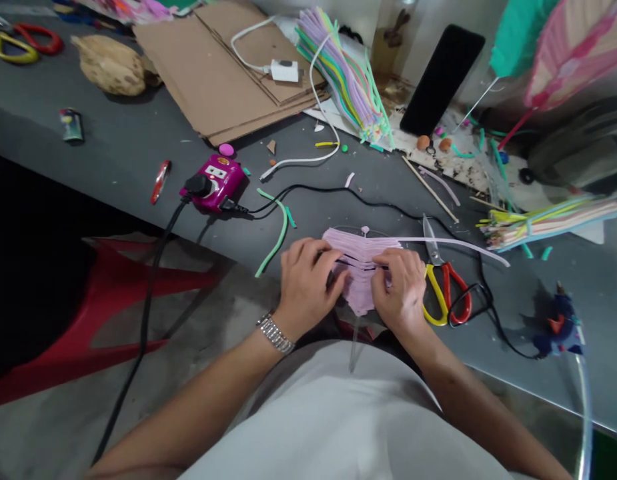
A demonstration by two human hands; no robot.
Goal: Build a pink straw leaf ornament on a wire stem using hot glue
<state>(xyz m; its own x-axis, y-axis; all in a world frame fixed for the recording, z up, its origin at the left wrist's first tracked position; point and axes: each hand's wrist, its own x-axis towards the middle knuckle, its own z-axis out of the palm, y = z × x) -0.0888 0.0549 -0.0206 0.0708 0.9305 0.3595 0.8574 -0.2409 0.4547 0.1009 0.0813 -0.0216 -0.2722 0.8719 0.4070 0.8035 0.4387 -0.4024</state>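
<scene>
A light purple piece made of side-by-side fuzzy strips (361, 293) lies at the table's front edge, with one long strip reaching out to the right. My left hand (308, 277) grips its left side, fingers bent over the strips. On its right side, my right hand (399, 283) is closed with thumb and fingers on the strips. A clear thin stick (355, 347) hangs below the piece. Scissors with yellow and red handles (441, 293) lie just right of my right hand.
A purple power socket (221, 180) with black cords sits to the left. Cardboard sheets (213, 73), a bundle of coloured strips (345, 80) and a phone (441, 80) are at the back. A glue gun (563, 327) stands at right, near another strip bundle (548, 223).
</scene>
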